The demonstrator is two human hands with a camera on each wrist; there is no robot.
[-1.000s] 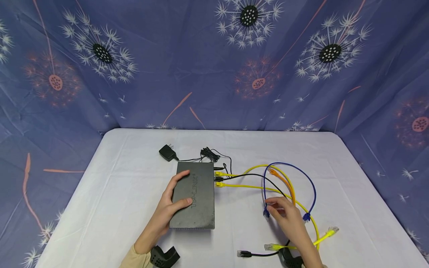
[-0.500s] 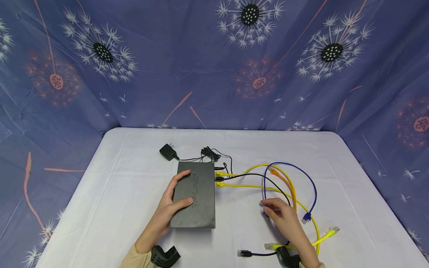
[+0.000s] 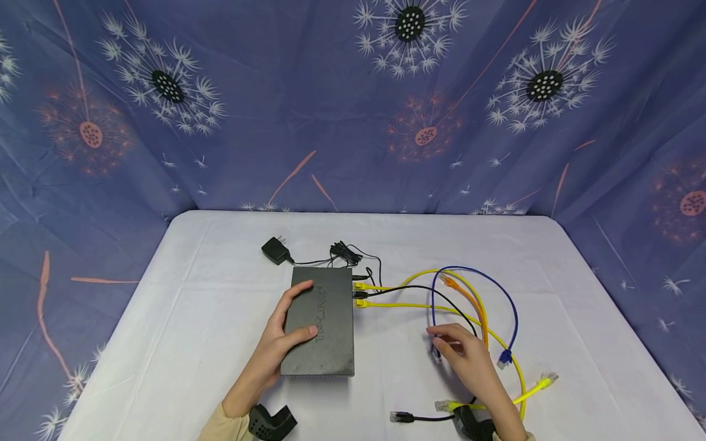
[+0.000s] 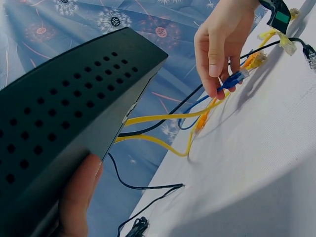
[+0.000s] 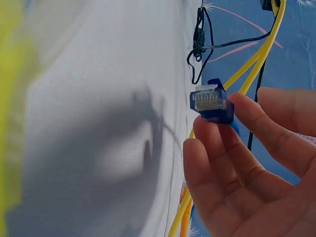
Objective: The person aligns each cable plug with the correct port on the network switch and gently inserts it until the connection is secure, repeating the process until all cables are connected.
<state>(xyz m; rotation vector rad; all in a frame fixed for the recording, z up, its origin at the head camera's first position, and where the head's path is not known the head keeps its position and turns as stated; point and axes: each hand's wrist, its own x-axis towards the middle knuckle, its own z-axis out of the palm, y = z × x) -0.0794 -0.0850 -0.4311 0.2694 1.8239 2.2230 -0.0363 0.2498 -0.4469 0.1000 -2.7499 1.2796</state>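
Observation:
In the head view my left hand [image 3: 273, 337] grips a black TP-LINK network switch [image 3: 333, 352] at its left side, thumb on top. Two yellow network cables, a black network cable [image 3: 405, 286] and a power lead are plugged into its right side. To the right, my right hand [image 3: 469, 355] pinches one end of a blue network cable [image 3: 516, 306]. The right wrist view shows its clear plug [image 5: 210, 101] between thumb and fingertips, contacts facing the camera. That plug is apart from the switch. The blue cable's other plug [image 3: 505, 358] hangs or lies right of the hand.
A black power adapter [image 3: 274, 250] and bundled cord [image 3: 346, 253] lie behind the switch on the white table [image 3: 209, 294]. Loose yellow plugs [image 3: 546, 381], a black plug [image 3: 402, 418] and an orange cable [image 3: 469, 297] lie around the right hand. A patterned curtain [image 3: 298, 92] stands behind.
My right hand has shifted slightly left, carrying the blue cable's end with it. The left hand and the network switch stay in place.

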